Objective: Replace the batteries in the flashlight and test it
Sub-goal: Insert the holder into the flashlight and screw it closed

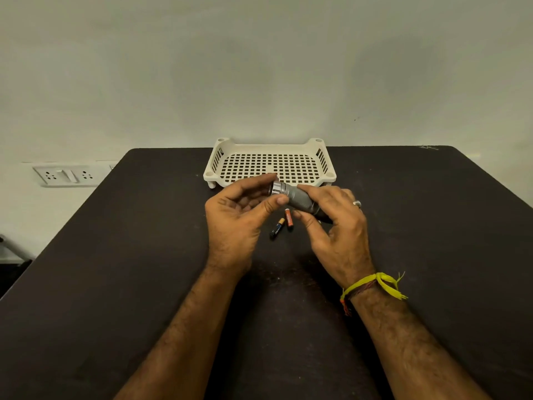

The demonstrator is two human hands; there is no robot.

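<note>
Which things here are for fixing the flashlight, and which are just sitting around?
For the job:
- flashlight, held by the left hand and right hand
- black battery and orange battery, lying on the table

Just sitting around:
- white basket
- wall socket

Both my forearms reach in from below. Left hand [239, 215] cupped, thumb and fingertips curled in a pinch grip. Right hand [336, 223] knuckles up, fingers curled in a grip.
</note>
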